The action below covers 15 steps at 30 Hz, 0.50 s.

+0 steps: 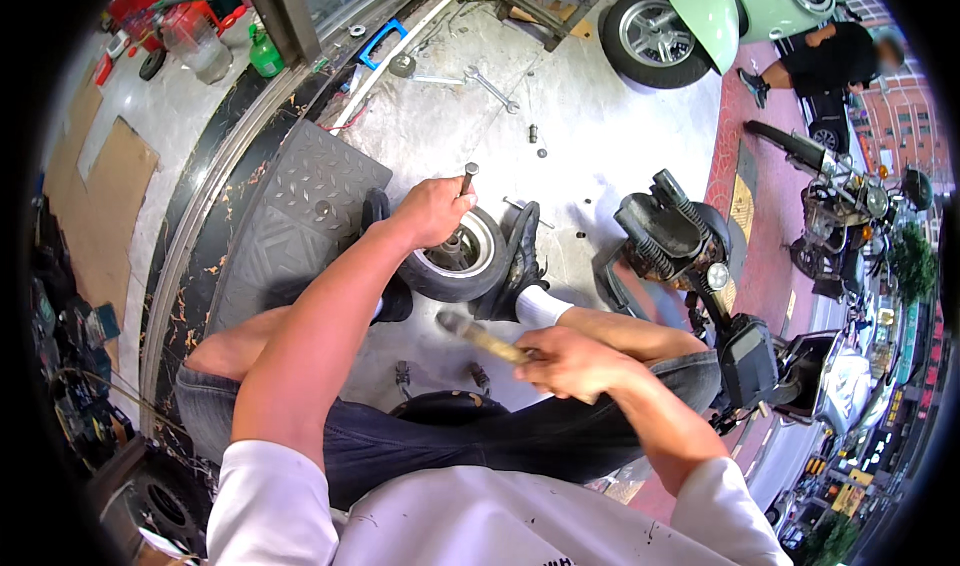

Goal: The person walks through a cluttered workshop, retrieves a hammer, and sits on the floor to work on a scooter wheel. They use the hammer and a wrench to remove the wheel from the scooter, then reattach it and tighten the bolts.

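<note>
Metal rod [470,175] — head view — in left hand [432,212], grip closed round it, over wheel [455,285] on floor [610,146] between shoes [521,258]; right hand [567,362] grips hammer [487,341] fully, long axis slanting ahead-left toward wheel — left hand nearer.

wheel [462,256] between shoes [521,256] | mat [290,211] left | wrenches [492,89] beyond wheel (scooter [715,21] to their right)

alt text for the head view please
A person's left hand holds a flat-headed metal rod at a tyred wheel between dark shoes, while the right hand grips a hammer. Wrenches and a pale green scooter are beyond.
</note>
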Motion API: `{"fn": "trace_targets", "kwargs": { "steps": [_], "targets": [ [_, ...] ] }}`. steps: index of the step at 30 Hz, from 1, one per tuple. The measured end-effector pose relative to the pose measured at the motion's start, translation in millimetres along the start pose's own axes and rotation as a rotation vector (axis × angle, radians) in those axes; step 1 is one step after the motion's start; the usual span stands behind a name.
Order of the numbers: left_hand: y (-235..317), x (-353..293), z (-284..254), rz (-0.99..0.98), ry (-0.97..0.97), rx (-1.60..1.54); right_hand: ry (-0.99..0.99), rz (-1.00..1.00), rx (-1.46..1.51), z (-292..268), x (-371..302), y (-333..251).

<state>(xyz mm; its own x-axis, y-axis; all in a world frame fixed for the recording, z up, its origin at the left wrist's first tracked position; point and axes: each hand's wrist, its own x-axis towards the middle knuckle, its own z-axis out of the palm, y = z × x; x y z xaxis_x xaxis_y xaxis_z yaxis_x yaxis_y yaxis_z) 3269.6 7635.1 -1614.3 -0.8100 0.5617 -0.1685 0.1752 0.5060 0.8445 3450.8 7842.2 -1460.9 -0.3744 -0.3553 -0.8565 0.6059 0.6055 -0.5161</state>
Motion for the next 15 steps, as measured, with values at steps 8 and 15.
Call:
{"fn": "trace_targets", "kwargs": {
  "steps": [8,15],
  "targets": [
    [1,-8,4,-0.023,0.026,-0.039,0.564,-0.787,0.476,-22,-68,-90],
    [-37,-7,33,-0.081,-0.051,0.023,0.570,-0.231,0.237,-29,7,-48]
  ]
}}
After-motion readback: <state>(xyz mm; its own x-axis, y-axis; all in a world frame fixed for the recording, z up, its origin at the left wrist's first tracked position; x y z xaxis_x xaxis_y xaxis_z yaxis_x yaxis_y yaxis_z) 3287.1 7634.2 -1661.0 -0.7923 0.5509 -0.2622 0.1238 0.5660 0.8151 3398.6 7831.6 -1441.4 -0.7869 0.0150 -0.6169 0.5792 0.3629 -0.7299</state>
